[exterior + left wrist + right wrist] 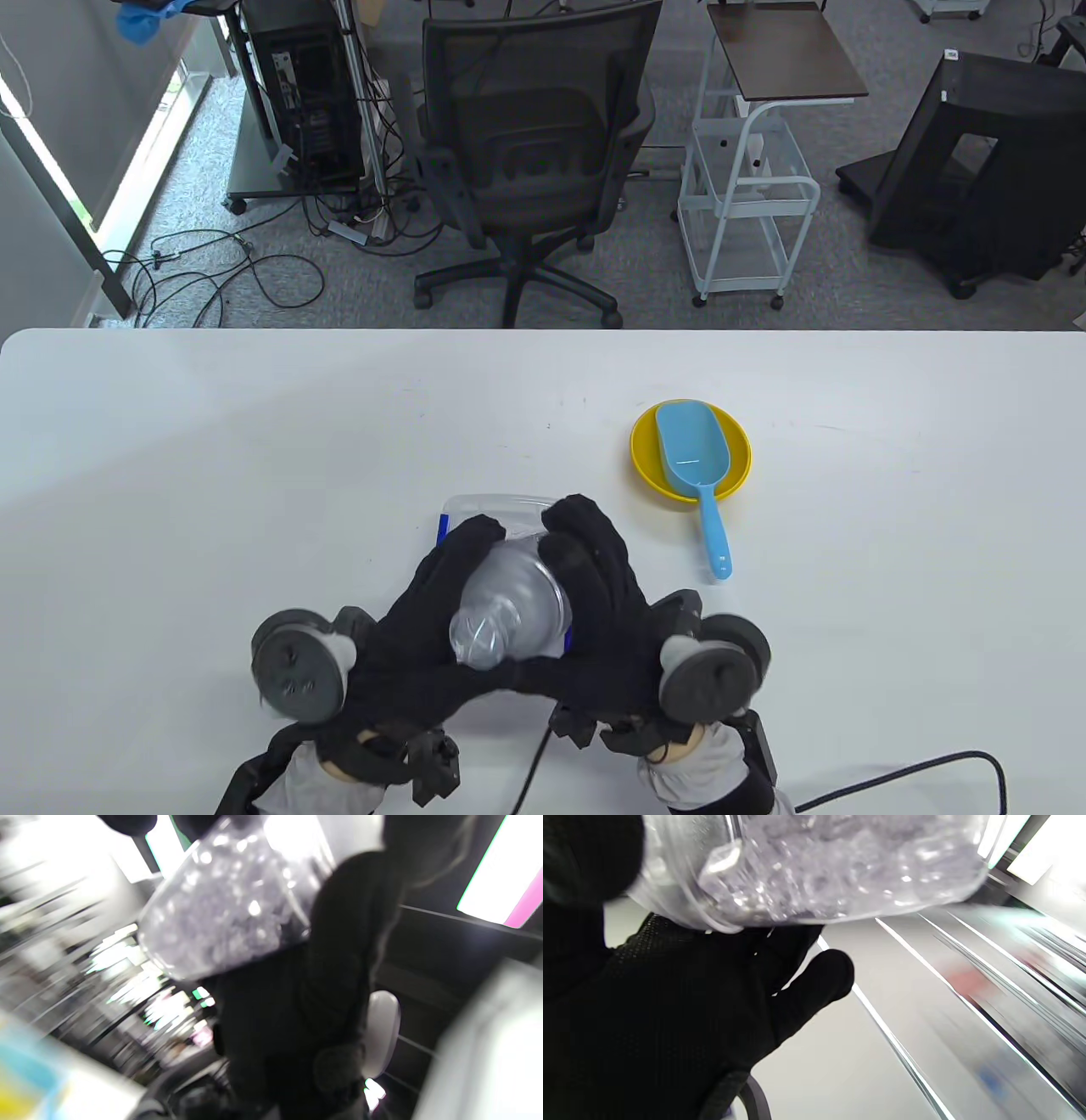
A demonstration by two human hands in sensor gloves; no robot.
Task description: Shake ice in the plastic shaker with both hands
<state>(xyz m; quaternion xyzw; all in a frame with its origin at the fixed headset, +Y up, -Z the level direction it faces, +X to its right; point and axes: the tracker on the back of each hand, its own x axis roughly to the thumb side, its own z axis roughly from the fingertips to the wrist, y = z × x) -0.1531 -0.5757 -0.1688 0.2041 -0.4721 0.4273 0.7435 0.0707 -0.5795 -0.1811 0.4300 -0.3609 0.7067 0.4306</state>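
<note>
**Shaker held between both gloved hands above near table edge**

Table view: clear plastic shaker point(509, 607) sits between the two palms, lifted off the white table point(254, 458), tilted with its narrower capped end toward the person and its wider body pointing away. Left hand point(424, 620) wraps the shaker's left flank, fingers curled over the far upper side. Right hand point(607, 611) wraps the right flank, fingers arched over the top of the far end. The thumbs meet under the near end. Both hands clasp the shaker; neither is slack.

Left wrist view: heavy motion blur. Shaker point(225, 908) appears upper centre, filled with pale ice pieces point(212, 925); the dark glove of the other hand lies against its right side.

Right wrist view: shaker point(814, 866) crosses the top of the view, ice point(831, 870) crowded against the wall. The left glove point(670, 1014) lies below it, palm toward the camera, one finger standing clear of the shaker.

Beneath the hands, a clear lidded container point(488, 514) with a blue edge lies on the table, partly hidden.

To the right, well apart from the hands: yellow bowl point(736, 463) with a blue scoop point(696, 463) resting in it, handle sticking out over the near rim toward the person.
</note>
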